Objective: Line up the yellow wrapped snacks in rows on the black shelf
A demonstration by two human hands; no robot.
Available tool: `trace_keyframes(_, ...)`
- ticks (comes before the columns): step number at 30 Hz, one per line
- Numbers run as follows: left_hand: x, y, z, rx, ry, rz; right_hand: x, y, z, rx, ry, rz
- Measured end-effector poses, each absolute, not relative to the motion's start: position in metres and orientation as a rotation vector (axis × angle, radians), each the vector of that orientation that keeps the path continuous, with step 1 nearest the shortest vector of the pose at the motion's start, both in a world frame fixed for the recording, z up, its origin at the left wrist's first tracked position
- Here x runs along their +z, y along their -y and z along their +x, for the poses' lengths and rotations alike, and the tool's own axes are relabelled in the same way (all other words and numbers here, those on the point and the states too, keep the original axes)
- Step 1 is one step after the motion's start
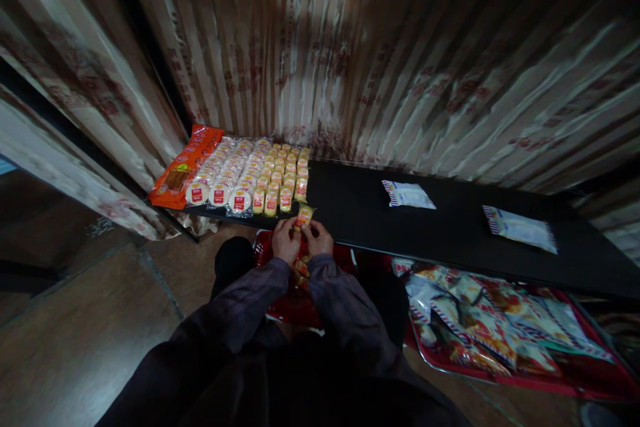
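Note:
Both hands meet at the front edge of a black shelf [360, 213]. My left hand [285, 238] and my right hand [317, 236] pinch a small yellow and red snack packet [304, 215] between their fingers, just below the rows of similar yellow packets [281, 179] laid on the shelf. Left of those lie rows of round white packets with red labels [220, 180] and a long orange packet [186, 165]. Under my hands a red basket [293, 303] holds more small packets.
Two white packets lie on the shelf, one in the middle [407, 195] and one at the right [520, 228]. A red tray [575, 383] of mixed snack bags sits on the floor at the right. Patterned curtains [400, 60] hang behind. Brown tiled floor [85, 327] at the left.

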State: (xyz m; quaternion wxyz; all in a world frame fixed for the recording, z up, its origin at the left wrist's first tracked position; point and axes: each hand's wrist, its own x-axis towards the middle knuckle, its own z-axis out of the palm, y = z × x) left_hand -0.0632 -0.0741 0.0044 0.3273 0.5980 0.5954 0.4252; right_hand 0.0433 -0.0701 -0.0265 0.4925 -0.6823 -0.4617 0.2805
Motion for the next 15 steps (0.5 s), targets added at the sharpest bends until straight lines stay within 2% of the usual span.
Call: trace_keyframes(15, 0.003, 0.045, -0.054, 1.023, -1.578, 1.792, -0.020, 0.019, 0.054, 0.580, 1.234, -1.789)
